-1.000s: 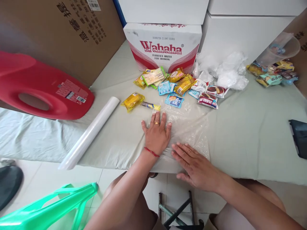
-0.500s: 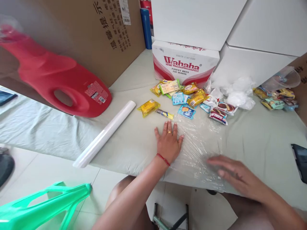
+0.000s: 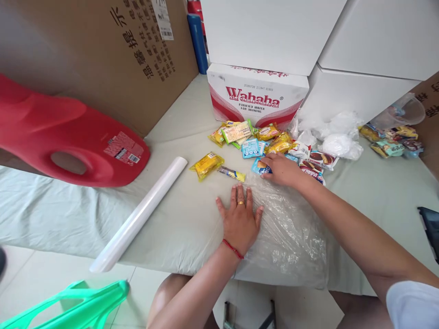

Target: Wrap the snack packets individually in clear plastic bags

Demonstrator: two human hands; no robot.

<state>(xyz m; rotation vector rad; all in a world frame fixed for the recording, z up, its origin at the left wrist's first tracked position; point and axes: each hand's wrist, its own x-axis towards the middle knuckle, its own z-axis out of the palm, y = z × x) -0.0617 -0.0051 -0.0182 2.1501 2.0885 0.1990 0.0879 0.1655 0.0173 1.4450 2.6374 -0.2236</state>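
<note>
My left hand (image 3: 240, 223) lies flat with its fingers spread, pressing on the left edge of a sheet of clear plastic film (image 3: 291, 233). Over the film's far edge reaches my right hand (image 3: 281, 169). Its fingertips lie over a blue snack packet (image 3: 258, 166), with thumb and fingers apart; part of the packet is hidden under them. Just beyond my left fingers are a thin stick-shaped packet (image 3: 232, 173) and a yellow-wrapped snack (image 3: 207, 165). Behind them lies a pile of wrapped snacks, with a green-and-cream packet (image 3: 237, 131) and a dark red packet (image 3: 311, 169).
A white film roll (image 3: 140, 212) lies on the left, beside a red detergent bottle (image 3: 99, 146). A Wahaha carton (image 3: 257, 98) stands behind the snacks. Crumpled clear bags (image 3: 339, 137) are at back right, a dark phone-like object (image 3: 430, 230) at the right edge. A green stool (image 3: 82, 304) stands below.
My right hand has moved forward and left, from the film's near right side to the blue packet. The film lies more spread out. My left hand stays on it.
</note>
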